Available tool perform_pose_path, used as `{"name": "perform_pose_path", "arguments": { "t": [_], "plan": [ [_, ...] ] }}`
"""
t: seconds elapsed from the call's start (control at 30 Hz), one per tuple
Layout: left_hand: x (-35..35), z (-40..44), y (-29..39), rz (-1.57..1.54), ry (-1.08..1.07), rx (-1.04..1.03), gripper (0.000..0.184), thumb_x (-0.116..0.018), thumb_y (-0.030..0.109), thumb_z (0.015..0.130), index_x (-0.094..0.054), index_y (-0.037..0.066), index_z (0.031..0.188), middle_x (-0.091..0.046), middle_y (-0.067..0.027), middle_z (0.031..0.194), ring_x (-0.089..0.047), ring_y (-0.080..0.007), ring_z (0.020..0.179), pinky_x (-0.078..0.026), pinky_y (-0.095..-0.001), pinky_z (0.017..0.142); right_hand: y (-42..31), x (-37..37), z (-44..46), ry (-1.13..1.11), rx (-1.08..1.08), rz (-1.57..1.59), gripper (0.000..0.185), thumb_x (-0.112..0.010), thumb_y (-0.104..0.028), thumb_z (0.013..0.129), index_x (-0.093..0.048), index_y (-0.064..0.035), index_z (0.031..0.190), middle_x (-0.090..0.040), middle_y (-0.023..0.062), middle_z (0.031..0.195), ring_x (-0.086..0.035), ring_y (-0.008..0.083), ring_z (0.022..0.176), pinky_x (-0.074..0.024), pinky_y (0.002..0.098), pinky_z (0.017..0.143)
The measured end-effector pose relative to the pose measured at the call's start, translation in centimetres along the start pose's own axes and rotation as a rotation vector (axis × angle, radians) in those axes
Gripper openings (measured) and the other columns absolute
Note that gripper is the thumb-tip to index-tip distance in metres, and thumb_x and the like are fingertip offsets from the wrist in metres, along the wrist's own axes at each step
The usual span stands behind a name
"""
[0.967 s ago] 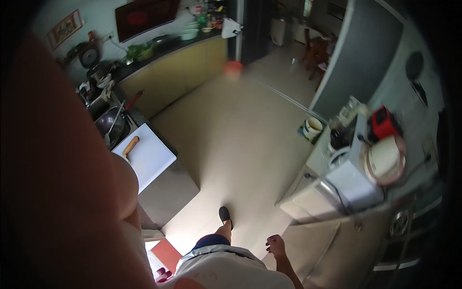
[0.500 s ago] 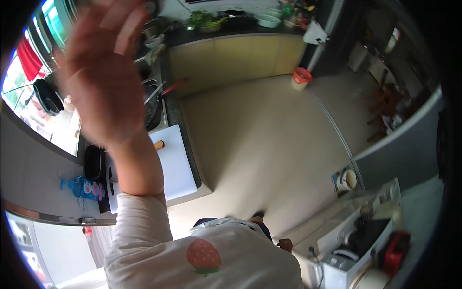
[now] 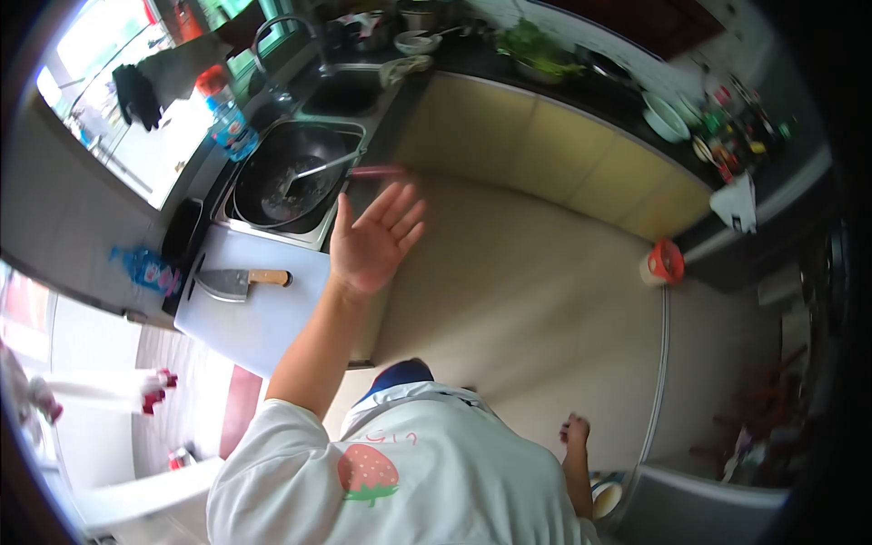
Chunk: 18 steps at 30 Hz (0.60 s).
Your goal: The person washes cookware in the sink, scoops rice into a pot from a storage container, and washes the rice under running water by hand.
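Observation:
My left hand [image 3: 371,241] is raised in front of me with its palm toward me and fingers spread, holding nothing. Behind it, a white cutting board [image 3: 213,320] lies on the counter, bearing a cleaver [image 3: 229,284] with a wooden handle. A black wok [image 3: 263,186] sits over the near sink basin, with a metal spatula [image 3: 325,167] in it and its red handle [image 3: 377,172] reaching past the counter edge. Low at my side hangs my right hand [image 3: 574,429], small in view, its fingers curled with nothing visible in them.
A faucet [image 3: 313,45] stands behind the sink, beside a blue bottle with a red cap [image 3: 232,127]. A blue pump bottle [image 3: 150,271] is left of the board. Leafy greens [image 3: 536,50] and a pale basin [image 3: 666,118] line the far counter. A red-rimmed bucket [image 3: 663,263] stands on the floor.
My left hand has come down and away from my face, now spread and sharper. The view has turned left, showing the whole wok and cleaver. My right hand has moved outward.

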<state>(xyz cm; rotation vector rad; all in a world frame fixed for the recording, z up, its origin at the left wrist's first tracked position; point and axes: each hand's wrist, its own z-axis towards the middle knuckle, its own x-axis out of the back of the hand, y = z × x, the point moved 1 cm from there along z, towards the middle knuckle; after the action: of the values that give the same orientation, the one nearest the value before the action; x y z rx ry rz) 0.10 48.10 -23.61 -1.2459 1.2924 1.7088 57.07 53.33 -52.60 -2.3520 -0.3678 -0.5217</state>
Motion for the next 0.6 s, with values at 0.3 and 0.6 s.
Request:
{"name": "perform_pose_path", "arguments": {
  "t": [0.3, 0.6],
  "plan": [
    [10.7, 1.3, 9.6, 0.004, 0.522, -0.574, 0.031, -0.049, 0.033, 0.09, -0.065, 0.006, 0.093, -0.066, -0.006, 0.087, -0.06, -0.023, 0.081, -0.049, -0.0356, 0.077, -37.0, -18.3, 6.1, -0.505, 0.406, 0.13, 0.016, -0.056, -0.025, 0.088, -0.052, -0.0122, 0.097, -0.055, 0.0005, 0.067, -0.05, 0.0105, 0.047, -0.0395, 0.0235, 0.039],
    [15.0, 22.4, 14.2, -0.071, 0.624, -0.579, 0.025, -0.053, 0.028, 0.088, -0.065, 0.007, 0.093, -0.065, -0.0046, 0.084, -0.06, -0.0199, 0.078, -0.049, -0.032, 0.071, -54.2, -29.6, 6.4, -0.826, 0.512, -0.362, 0.016, -0.056, -0.025, 0.089, -0.054, -0.01, 0.091, -0.057, 0.0007, 0.069, -0.05, 0.0079, 0.046, -0.0414, 0.0224, 0.041]
  ]
}}
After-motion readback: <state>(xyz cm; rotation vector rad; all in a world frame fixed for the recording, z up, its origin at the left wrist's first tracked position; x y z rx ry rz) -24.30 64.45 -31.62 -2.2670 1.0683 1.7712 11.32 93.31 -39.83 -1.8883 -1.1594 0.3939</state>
